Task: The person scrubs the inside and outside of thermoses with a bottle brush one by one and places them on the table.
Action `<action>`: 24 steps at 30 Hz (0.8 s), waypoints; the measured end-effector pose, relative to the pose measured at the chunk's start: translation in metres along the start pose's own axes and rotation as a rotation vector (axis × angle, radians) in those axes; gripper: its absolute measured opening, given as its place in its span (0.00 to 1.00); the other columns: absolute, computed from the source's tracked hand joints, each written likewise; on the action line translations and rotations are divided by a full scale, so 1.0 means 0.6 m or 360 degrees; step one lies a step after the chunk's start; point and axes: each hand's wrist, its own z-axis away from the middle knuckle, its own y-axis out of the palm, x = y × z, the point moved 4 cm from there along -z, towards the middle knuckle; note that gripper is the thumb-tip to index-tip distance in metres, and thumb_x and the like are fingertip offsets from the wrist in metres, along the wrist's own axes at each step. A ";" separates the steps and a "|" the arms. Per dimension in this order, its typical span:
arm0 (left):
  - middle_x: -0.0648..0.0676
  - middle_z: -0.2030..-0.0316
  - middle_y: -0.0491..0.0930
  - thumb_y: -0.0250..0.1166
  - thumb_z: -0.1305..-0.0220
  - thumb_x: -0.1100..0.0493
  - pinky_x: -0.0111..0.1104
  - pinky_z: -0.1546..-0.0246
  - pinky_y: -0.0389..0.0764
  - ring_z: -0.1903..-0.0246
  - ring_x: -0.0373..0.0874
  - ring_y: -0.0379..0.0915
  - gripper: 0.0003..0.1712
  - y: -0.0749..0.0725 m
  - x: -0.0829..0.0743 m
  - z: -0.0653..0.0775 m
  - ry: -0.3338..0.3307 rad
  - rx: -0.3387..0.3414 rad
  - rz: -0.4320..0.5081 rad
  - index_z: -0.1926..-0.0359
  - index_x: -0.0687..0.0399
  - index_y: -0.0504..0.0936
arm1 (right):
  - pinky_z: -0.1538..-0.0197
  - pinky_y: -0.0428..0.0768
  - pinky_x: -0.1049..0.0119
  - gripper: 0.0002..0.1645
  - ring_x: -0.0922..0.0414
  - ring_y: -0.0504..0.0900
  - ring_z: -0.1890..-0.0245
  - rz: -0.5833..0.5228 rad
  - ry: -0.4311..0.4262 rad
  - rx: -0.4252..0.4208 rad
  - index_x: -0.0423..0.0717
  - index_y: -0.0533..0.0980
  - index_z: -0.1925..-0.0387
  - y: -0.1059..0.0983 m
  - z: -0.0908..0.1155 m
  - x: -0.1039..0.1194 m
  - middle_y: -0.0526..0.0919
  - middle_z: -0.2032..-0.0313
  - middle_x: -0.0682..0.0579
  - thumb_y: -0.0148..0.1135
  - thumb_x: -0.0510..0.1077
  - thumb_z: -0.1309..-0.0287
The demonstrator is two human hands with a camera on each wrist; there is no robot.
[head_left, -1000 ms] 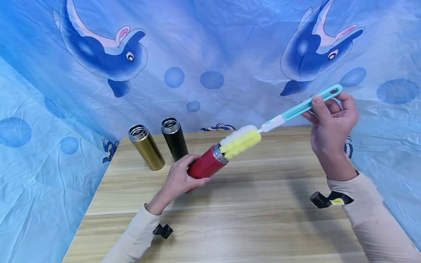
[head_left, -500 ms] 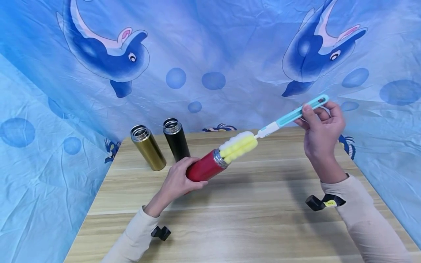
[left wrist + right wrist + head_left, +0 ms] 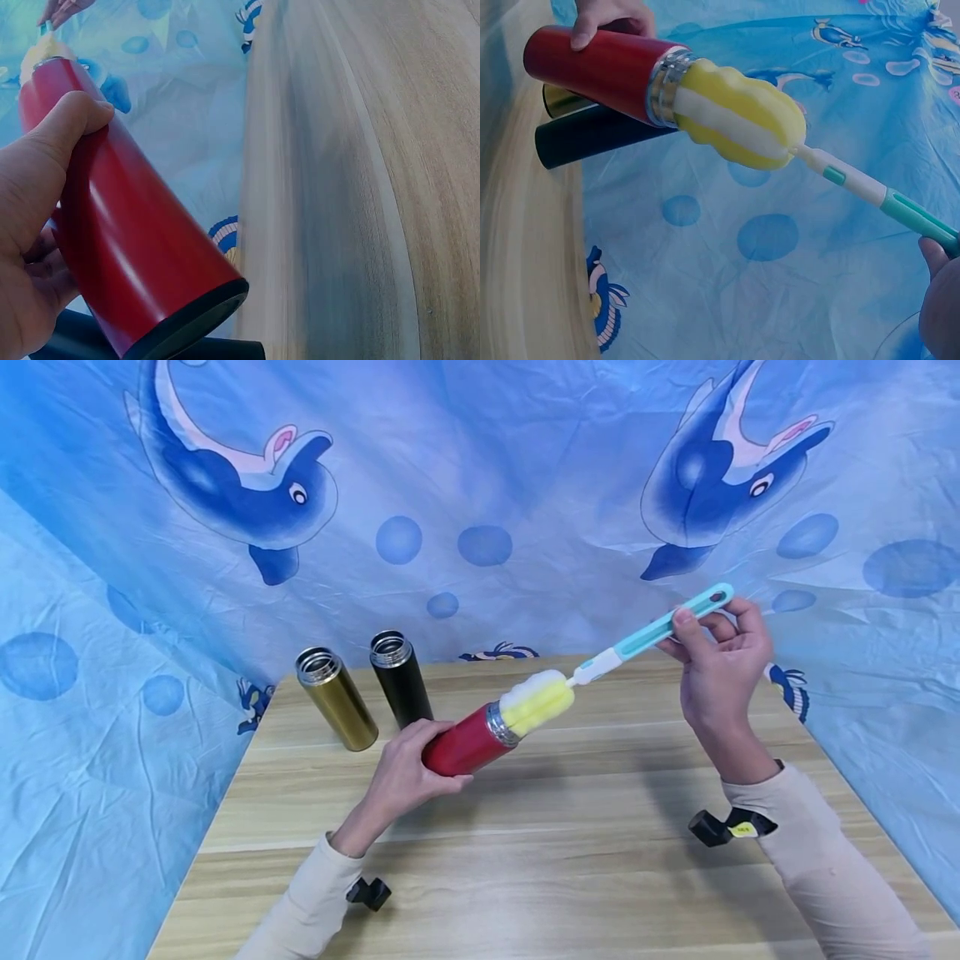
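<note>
My left hand grips a red thermos bottle round its body, tilted with its open steel mouth up to the right. In the left wrist view the bottle's black base hangs off the table. Out of the mouth sticks the yellow-and-white sponge head of a bottle brush; its front end is inside the bottle, hidden. My right hand pinches the brush's turquoise handle near its looped end, thumb on top.
A gold thermos bottle and a black thermos bottle stand uncapped at the table's back left, the black one just behind my left hand. Beneath is a wood-grain table. A blue dolphin-print sheet hangs behind and at the sides.
My right hand has moved left and down with the brush, and more of the sponge head has gone into the red bottle. My left hand and the bottle have barely shifted.
</note>
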 end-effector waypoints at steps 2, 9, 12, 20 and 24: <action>0.52 0.50 0.83 0.86 0.61 0.47 0.45 0.58 0.86 0.54 0.48 0.80 0.41 0.001 0.001 0.000 0.0005 -0.0001 -0.0014 0.43 0.51 0.82 | 0.68 0.87 0.60 0.16 0.46 0.89 0.69 -0.0002 0.0000 -0.0006 0.26 0.73 0.56 0.001 0.004 -0.003 0.85 0.69 0.35 0.66 0.21 0.45; 0.53 0.52 0.84 0.87 0.63 0.47 0.45 0.59 0.87 0.56 0.48 0.81 0.42 0.002 0.003 0.002 0.0031 -0.0008 -0.0047 0.44 0.52 0.83 | 0.67 0.87 0.61 0.16 0.48 0.90 0.67 0.0081 -0.0013 -0.0029 0.29 0.74 0.55 -0.004 0.024 -0.016 0.86 0.69 0.38 0.66 0.21 0.44; 0.53 0.53 0.84 0.87 0.63 0.47 0.44 0.60 0.86 0.57 0.48 0.81 0.41 0.003 0.004 0.003 0.0062 -0.0019 -0.0067 0.44 0.52 0.83 | 0.67 0.87 0.61 0.16 0.47 0.90 0.67 0.0073 -0.0015 -0.0035 0.28 0.73 0.54 -0.005 0.032 -0.020 0.86 0.68 0.37 0.66 0.21 0.44; 0.54 0.54 0.85 0.86 0.62 0.47 0.44 0.60 0.87 0.58 0.48 0.81 0.41 0.002 0.009 0.006 0.0096 -0.0050 -0.0092 0.45 0.53 0.83 | 0.67 0.87 0.62 0.18 0.48 0.90 0.69 0.0122 -0.0081 -0.0017 0.28 0.73 0.53 0.004 0.046 -0.026 0.86 0.68 0.36 0.68 0.22 0.45; 0.54 0.54 0.85 0.87 0.63 0.48 0.44 0.60 0.87 0.58 0.48 0.81 0.41 0.003 0.008 0.006 0.0121 -0.0052 -0.0082 0.45 0.53 0.84 | 0.68 0.87 0.62 0.18 0.51 0.89 0.71 0.0206 -0.0106 -0.0010 0.29 0.74 0.54 0.008 0.053 -0.030 0.86 0.69 0.38 0.69 0.25 0.45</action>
